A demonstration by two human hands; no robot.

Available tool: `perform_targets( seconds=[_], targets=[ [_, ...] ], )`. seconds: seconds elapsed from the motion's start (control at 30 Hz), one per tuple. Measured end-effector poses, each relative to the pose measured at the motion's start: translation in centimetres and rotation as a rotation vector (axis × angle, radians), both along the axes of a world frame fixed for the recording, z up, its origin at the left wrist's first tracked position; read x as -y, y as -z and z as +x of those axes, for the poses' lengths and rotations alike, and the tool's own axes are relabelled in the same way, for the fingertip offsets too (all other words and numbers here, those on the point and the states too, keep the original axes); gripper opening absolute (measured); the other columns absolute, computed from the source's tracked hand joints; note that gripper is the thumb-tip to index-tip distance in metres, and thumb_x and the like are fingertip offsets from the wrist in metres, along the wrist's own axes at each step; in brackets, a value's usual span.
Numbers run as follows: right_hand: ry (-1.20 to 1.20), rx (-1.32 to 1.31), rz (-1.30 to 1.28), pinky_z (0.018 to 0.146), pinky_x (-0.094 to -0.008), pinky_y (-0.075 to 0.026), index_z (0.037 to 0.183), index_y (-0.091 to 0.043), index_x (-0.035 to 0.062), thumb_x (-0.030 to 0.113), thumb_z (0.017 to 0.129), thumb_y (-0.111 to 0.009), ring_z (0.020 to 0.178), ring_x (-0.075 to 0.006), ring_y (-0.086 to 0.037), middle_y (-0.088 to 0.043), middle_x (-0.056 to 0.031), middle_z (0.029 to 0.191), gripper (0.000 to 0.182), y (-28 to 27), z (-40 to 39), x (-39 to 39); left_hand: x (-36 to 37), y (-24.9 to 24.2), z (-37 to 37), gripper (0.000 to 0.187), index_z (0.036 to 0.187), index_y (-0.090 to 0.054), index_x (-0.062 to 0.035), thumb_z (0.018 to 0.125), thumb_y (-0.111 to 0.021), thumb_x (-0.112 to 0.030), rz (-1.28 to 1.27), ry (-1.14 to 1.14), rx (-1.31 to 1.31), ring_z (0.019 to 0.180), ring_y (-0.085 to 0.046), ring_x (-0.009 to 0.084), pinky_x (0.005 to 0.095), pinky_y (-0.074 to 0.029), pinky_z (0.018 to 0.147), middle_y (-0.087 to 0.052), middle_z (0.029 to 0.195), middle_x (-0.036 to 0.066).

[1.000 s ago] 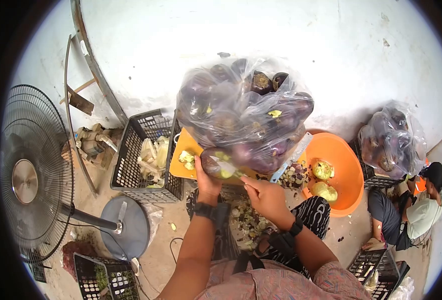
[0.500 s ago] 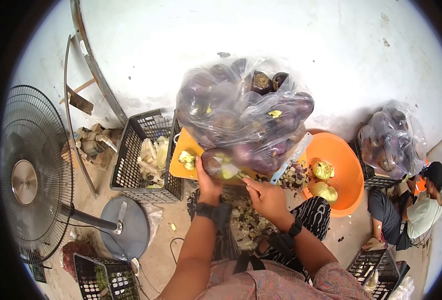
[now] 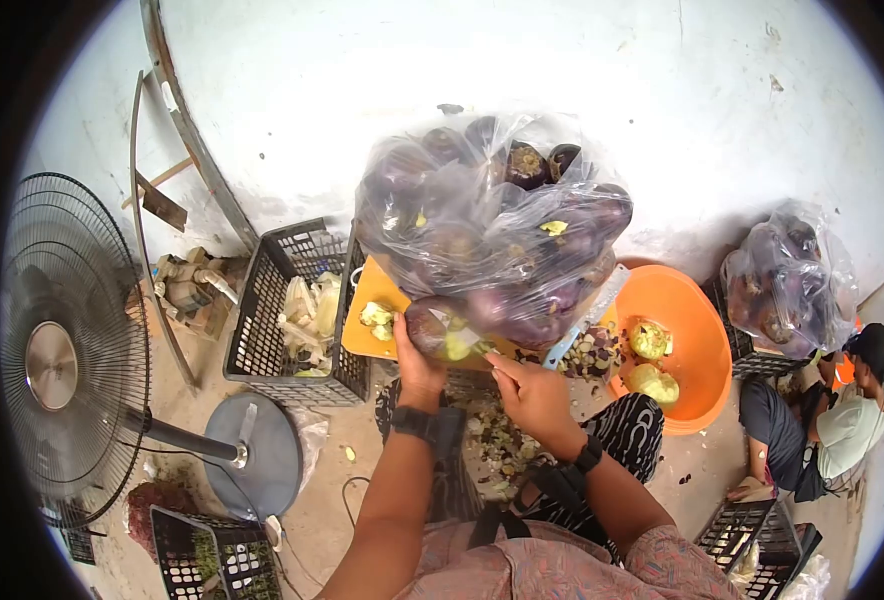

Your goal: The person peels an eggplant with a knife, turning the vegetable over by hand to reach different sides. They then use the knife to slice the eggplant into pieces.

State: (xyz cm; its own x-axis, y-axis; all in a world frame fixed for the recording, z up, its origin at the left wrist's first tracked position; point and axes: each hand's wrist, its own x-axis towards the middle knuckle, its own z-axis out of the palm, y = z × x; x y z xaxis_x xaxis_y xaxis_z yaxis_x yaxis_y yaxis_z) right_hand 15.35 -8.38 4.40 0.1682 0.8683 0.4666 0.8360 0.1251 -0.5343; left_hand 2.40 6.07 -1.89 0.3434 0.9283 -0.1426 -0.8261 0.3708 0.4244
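My left hand (image 3: 420,362) is closed around the side of a dark purple eggplant (image 3: 424,330), which rests over an orange cutting board (image 3: 360,335). Part of the eggplant's right side is peeled to pale green flesh. A knife (image 3: 474,341) is gripped in my right hand (image 3: 534,395), its pale blade lying against that peeled part; the handle is mostly covered by my fingers. On the board by my left thumb sits a pale cut piece (image 3: 378,319). Just behind the hands, a clear plastic bag (image 3: 502,230) bulges with many eggplants. A light-blue-handled cleaver (image 3: 587,318) lies to the right.
An orange basin (image 3: 697,370) at right holds peeled eggplants (image 3: 652,384). Peelings (image 3: 497,440) litter the floor between my legs. Left are a black crate (image 3: 262,330) with pale scraps and a standing fan (image 3: 72,350). At far right, a person (image 3: 847,435) sits near another eggplant bag (image 3: 787,285).
The knife blade has shifted slightly on the eggplant. Both hands keep nearly the same place, and the whole view has moved a little.
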Motion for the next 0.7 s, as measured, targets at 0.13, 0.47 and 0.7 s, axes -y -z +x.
perform_targets(
  seconds=[0.13, 0.47, 0.7],
  targets=[
    [-0.009, 0.021, 0.023, 0.054, -0.0422, -0.045, 0.111, -0.068, 0.0188, 0.018, 0.086, -0.06, 0.06, -0.0323, -0.06, -0.062, -0.0146, 0.069, 0.026, -1.2, -0.3, -1.6, -0.1, 0.2, 0.3, 0.051, 0.121, -0.053, -0.0098, 0.095, -0.042, -0.053, -0.01, -0.028, 0.013, 0.108, -0.054, 0.0237, 0.0401, -0.043, 0.095, -0.058, 0.116, 0.006],
    [-0.028, 0.03, 0.086, 0.055, -0.0432, -0.046, 0.11, -0.068, 0.0194, 0.023, 0.086, -0.06, 0.06, -0.0334, -0.059, -0.061, -0.0145, 0.069, 0.025, -0.1, -0.5, -3.2, 0.0, -0.4, 0.2, 0.05, 0.119, -0.054, -0.0103, 0.094, -0.043, -0.052, -0.006, -0.031, 0.009, 0.106, -0.055, 0.0228, 0.0399, -0.042, 0.095, -0.059, 0.113, 0.004],
    [0.021, -0.086, 0.075, 0.058, -0.0432, -0.047, 0.11, -0.068, 0.0174, 0.023, 0.088, -0.058, 0.064, -0.0352, -0.061, -0.064, -0.0158, 0.075, 0.024, 0.8, 0.3, -1.3, -0.3, 0.5, 0.3, 0.051, 0.115, -0.057, -0.01, 0.093, -0.042, -0.054, -0.04, -0.016, 0.043, 0.109, -0.055, 0.0237, 0.0399, -0.043, 0.095, -0.06, 0.116, 0.007]
  ],
)
